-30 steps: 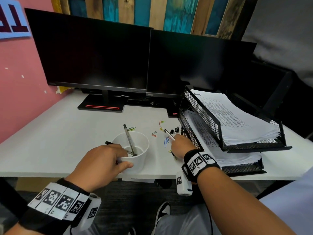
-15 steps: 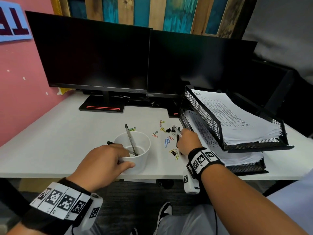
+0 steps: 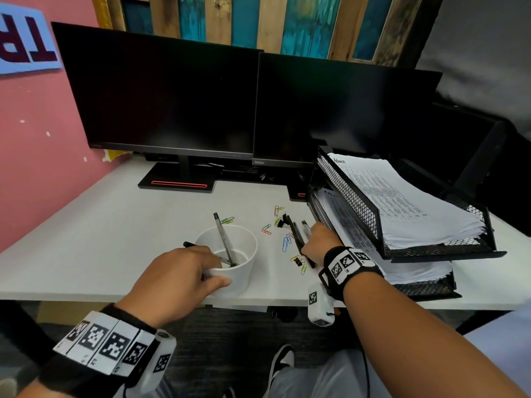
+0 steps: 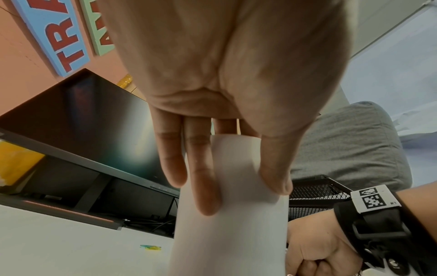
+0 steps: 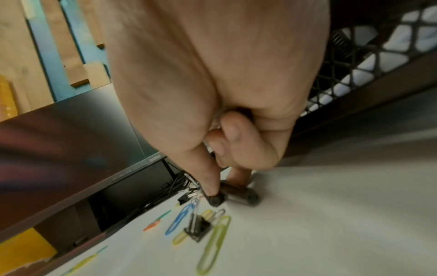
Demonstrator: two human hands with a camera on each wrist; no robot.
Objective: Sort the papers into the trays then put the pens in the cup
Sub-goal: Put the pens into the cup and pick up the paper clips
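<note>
Two dark pens [image 3: 298,237] lie side by side on the white worktop [image 3: 100,239] just left of the mesh trays [image 3: 359,208] — long axes running away from the person, tilted slightly left. The right hand [image 3: 320,242] pinches them, fingers [image 5: 210,184] curled down. The left hand [image 3: 175,280] wraps the white cup [image 3: 230,262] — one pen [image 3: 222,237] leans inside. Paper clips [image 3: 286,242] lie scattered nearby.
</note>
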